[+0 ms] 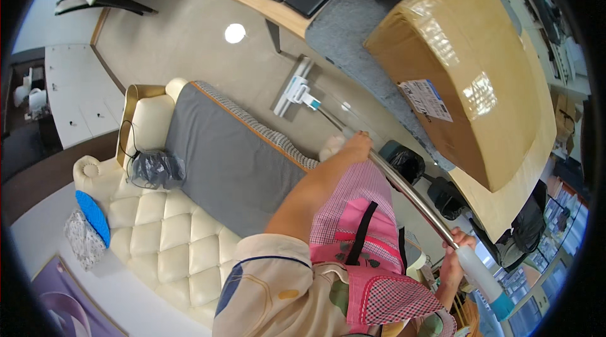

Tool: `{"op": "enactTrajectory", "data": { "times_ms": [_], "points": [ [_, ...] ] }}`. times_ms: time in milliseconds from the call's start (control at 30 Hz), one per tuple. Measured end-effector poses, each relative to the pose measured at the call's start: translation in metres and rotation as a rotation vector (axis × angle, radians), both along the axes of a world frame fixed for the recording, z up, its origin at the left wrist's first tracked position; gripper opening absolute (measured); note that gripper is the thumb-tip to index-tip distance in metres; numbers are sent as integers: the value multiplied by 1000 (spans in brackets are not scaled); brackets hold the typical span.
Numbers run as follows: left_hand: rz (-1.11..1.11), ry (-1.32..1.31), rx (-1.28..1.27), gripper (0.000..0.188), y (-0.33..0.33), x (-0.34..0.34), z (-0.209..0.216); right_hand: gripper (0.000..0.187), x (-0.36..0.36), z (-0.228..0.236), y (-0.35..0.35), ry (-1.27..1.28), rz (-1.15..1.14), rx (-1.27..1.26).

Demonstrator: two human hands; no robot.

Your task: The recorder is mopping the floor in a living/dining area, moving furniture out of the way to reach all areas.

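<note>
Head view is showing left hand (358, 146) and right hand (456, 253) gripping the mop (410, 192), apparently cleaning floor (189, 27), next stroke probably needing steady steering

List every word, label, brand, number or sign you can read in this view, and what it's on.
White label on the cardboard box: dark print, some of it large; I don't copy its wording, and the finer lines are too small to read.
Mop: no writing I can make out.
Purple wall picture, lower left: no readable text.
</note>
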State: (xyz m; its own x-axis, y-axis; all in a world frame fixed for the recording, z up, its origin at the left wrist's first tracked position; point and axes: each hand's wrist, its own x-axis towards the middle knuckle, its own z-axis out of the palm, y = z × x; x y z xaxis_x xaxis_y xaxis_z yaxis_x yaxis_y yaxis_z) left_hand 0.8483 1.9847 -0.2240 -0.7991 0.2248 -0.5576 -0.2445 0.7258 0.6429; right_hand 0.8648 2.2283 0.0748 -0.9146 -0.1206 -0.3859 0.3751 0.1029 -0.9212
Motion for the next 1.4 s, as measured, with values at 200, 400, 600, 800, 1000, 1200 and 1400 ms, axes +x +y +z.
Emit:
{"op": "enactTrajectory", "data": {
  "times_ms": [200, 400, 600, 800, 1000, 1200, 1400],
  "points": [
    [-277, 10, 80, 21, 89, 12, 18, 38, 81, 41, 67, -53, -309, 131],
    [-495, 92, 281, 19, 138, 65, 34, 32, 144, 95, 60, 93, -369, 369],
    [-416, 97, 336, 12, 92, 90, 76, 29, 131, 107, 26, 424, 11, 266],
    [-205, 178, 331, 16, 54, 95, 94, 30, 102, 85, 12, 655, -6, 29],
    [-20, 38, 57, 24, -38, 97, 64, 25, 59, 30, -30, 378, 114, -231],
    [70, -48, -198, 21, -143, 105, 5, 19, 39, -62, -81, 191, 401, -437],
    [236, -239, -363, 20, -209, 111, -38, 20, 26, -132, -153, 131, 490, -486]
  ]
}}
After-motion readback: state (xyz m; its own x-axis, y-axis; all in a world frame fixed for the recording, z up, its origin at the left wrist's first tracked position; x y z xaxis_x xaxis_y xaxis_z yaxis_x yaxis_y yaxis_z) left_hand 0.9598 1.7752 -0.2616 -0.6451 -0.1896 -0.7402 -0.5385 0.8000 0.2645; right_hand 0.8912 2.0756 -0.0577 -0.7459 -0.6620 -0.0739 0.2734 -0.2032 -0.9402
